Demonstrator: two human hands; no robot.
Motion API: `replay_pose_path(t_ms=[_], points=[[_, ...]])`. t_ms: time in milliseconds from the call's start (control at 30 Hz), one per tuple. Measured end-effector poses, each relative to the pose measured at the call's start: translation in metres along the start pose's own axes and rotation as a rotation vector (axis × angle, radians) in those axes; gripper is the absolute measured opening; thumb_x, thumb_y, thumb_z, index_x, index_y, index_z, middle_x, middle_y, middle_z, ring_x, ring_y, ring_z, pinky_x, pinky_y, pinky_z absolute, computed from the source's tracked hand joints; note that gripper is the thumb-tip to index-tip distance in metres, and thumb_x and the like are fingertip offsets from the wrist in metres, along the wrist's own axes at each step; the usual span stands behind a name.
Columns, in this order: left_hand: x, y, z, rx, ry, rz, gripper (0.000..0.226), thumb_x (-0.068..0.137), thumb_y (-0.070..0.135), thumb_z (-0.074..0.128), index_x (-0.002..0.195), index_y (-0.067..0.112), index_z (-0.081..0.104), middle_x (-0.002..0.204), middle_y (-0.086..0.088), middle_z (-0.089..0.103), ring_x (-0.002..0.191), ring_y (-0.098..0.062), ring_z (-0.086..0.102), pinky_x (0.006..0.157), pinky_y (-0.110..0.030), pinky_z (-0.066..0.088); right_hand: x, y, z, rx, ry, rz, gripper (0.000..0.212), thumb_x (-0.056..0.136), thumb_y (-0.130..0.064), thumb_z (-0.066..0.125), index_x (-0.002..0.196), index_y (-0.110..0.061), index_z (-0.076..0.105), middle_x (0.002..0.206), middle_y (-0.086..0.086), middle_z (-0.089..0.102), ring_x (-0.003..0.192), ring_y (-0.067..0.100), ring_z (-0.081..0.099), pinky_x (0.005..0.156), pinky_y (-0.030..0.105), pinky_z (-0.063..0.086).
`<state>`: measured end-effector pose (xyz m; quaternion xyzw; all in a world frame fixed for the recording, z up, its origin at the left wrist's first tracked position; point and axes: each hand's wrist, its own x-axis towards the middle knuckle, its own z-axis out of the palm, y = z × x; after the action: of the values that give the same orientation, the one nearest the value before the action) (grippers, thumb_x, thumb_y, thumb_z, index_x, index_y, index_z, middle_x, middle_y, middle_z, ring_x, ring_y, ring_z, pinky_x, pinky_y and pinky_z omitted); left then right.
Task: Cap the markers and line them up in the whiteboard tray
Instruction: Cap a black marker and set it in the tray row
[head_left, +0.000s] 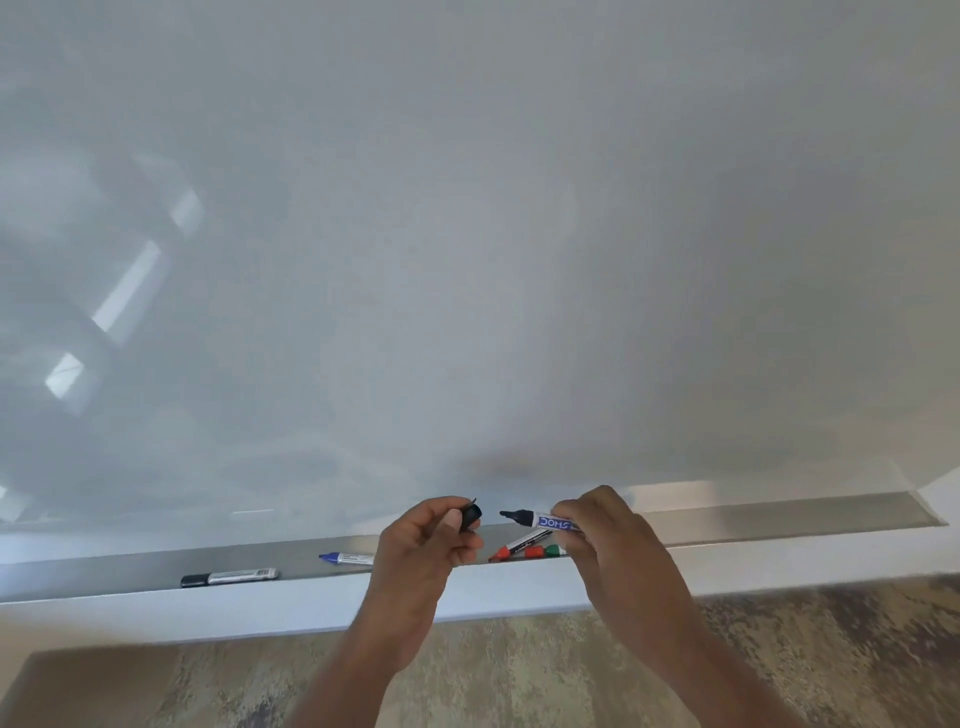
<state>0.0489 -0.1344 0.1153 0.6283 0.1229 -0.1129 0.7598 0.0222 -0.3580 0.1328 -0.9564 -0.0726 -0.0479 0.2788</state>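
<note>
While the left hand (423, 540) pinches a cap (471, 516), the marker (540, 519) tip sits just apart.

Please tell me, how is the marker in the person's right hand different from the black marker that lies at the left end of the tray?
The held marker is uncapped, its black tip bare and pointing at the black cap in the left hand; the tray marker has its black cap on. The held marker is lifted above the tray in the right hand; the tray marker lies flat, untouched. Both have pale barrels.

Grey tray (779, 512) with loose markers (228, 577)
</note>
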Motion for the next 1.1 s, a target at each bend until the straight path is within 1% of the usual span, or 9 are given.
replay_pose_path(t_ms=[233, 300, 433, 533, 667, 767, 900, 1000, 1100], points=[[-0.023, 0.016, -0.021, -0.067, -0.030, 0.042, 0.024, 0.104, 0.014, 0.053, 0.109, 0.008, 0.076, 0.097, -0.016, 0.075, 0.084, -0.028, 0.065, 0.088, -0.045, 0.054, 0.002, -0.038, 0.001, 0.018, 0.021, -0.081, 0.019, 0.095, -0.023, 0.062, 0.110, -0.034, 0.057, 0.103, -0.014, 0.053, 0.076, 0.012, 0.056, 0.066, 0.026, 0.048], [-0.025, 0.018, -0.025, -0.075, -0.042, 0.047, 0.025, 0.104, 0.013, 0.052, 0.108, 0.008, 0.076, 0.096, -0.016, 0.074, 0.083, -0.028, 0.064, 0.087, -0.044, 0.053, 0.004, -0.043, 0.003, 0.021, 0.022, -0.090, 0.019, 0.095, -0.023, 0.062, 0.110, -0.035, 0.056, 0.103, -0.013, 0.052, 0.076, 0.014, 0.056, 0.066, 0.027, 0.049], [-0.028, 0.021, -0.032, -0.073, -0.051, 0.062, 0.025, 0.104, 0.012, 0.052, 0.107, 0.007, 0.076, 0.096, -0.016, 0.074, 0.084, -0.029, 0.063, 0.088, -0.044, 0.053, 0.005, -0.052, 0.006, 0.010, 0.007, -0.119, 0.019, 0.095, -0.021, 0.063, 0.108, -0.033, 0.058, 0.101, -0.013, 0.051, 0.073, 0.011, 0.053, 0.067, 0.026, 0.044], [-0.030, 0.022, -0.036, -0.044, -0.045, 0.070, 0.025, 0.104, 0.011, 0.054, 0.106, 0.010, 0.078, 0.096, -0.017, 0.075, 0.084, -0.031, 0.064, 0.090, -0.047, 0.054, 0.006, -0.057, 0.009, -0.030, 0.006, -0.132, 0.019, 0.094, -0.021, 0.065, 0.107, -0.033, 0.058, 0.100, -0.012, 0.051, 0.072, 0.011, 0.051, 0.067, 0.027, 0.044], [-0.029, 0.022, -0.042, -0.058, -0.010, 0.076, 0.015, 0.095, 0.012, 0.067, 0.103, 0.010, 0.079, 0.093, -0.027, 0.076, 0.078, -0.032, 0.067, 0.088, -0.049, 0.054, 0.005, -0.062, 0.011, -0.072, 0.006, -0.146, 0.020, 0.092, -0.022, 0.067, 0.105, -0.034, 0.058, 0.100, -0.012, 0.051, 0.072, 0.012, 0.049, 0.069, 0.030, 0.048], [-0.029, 0.021, -0.046, -0.098, 0.010, 0.055, 0.020, 0.084, 0.019, 0.074, 0.098, 0.004, 0.079, 0.082, -0.025, 0.074, 0.075, -0.031, 0.065, 0.088, -0.050, 0.053, 0.005, -0.066, 0.014, -0.058, -0.008, -0.157, 0.016, 0.094, -0.023, 0.064, 0.105, -0.034, 0.058, 0.100, -0.012, 0.050, 0.074, 0.013, 0.051, 0.071, 0.032, 0.048], [-0.028, 0.019, -0.050, -0.122, 0.003, 0.037, 0.025, 0.083, 0.021, 0.074, 0.098, 0.001, 0.080, 0.083, -0.027, 0.074, 0.076, -0.031, 0.066, 0.087, -0.048, 0.053, 0.004, -0.070, 0.018, 0.002, -0.042, -0.154, 0.013, 0.096, -0.025, 0.061, 0.106, -0.033, 0.058, 0.099, -0.014, 0.047, 0.078, 0.010, 0.051, 0.072, 0.031, 0.047], [-0.028, 0.016, -0.054, -0.132, 0.017, 0.039, 0.024, 0.084, 0.019, 0.074, 0.097, 0.000, 0.080, 0.084, -0.030, 0.074, 0.075, -0.032, 0.066, 0.087, -0.048, 0.054, 0.002, -0.074, 0.021, 0.033, -0.034, -0.147, 0.014, 0.095, -0.022, 0.063, 0.105, -0.032, 0.060, 0.097, -0.015, 0.047, 0.077, 0.009, 0.052, 0.068, 0.027, 0.046], [-0.027, 0.016, -0.057, -0.127, 0.019, 0.046, 0.022, 0.084, 0.018, 0.074, 0.096, 0.001, 0.080, 0.082, -0.030, 0.074, 0.073, -0.032, 0.066, 0.084, -0.047, 0.054, 0.002, -0.083, 0.027, 0.024, 0.002, -0.140, 0.016, 0.093, -0.018, 0.066, 0.103, -0.029, 0.062, 0.094, -0.013, 0.050, 0.074, 0.012, 0.051, 0.066, 0.031, 0.047]])
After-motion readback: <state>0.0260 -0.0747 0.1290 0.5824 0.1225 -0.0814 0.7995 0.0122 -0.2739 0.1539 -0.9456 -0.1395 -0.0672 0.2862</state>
